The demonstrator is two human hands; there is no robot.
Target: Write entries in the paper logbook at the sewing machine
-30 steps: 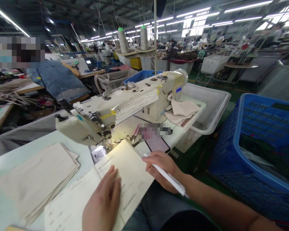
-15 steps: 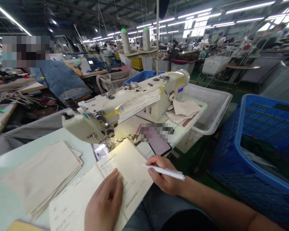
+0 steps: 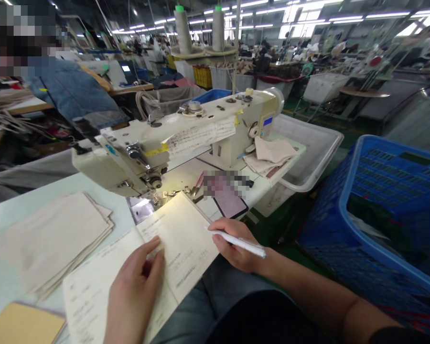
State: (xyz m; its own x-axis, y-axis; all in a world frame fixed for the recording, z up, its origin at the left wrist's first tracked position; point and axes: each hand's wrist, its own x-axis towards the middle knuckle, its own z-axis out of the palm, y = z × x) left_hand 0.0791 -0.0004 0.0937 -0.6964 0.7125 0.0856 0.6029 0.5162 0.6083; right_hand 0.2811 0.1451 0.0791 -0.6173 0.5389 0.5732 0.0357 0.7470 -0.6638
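Note:
An open notebook (image 3: 188,224) with handwriting on its pages lies across the front of the sewing table, its upper corner close to the machine's needle area. My left hand (image 3: 138,286) rests on the notebook near the spine, fingers loosely bent with a gap between them. In my right hand (image 3: 236,246) is a white pen (image 3: 245,246), gripped between thumb and fingers. The pen's tip is over the right edge of the page; whether it touches the paper I cannot tell. A phone (image 3: 231,203) lies just beyond that hand.
A sewing machine (image 3: 200,126) stands behind the notebook. Stacked beige fabric pieces (image 3: 62,234) lie at left, more folded fabric (image 3: 270,155) at right. A yellow pad (image 3: 25,325) sits at the lower left. A blue basket (image 3: 329,239) and a white bin (image 3: 317,148) stand to the right.
The camera view has shifted, so the machine and table appear higher and further left. My left hand has slid slightly toward the notebook's spine. My right hand still holds the pen by the page edge.

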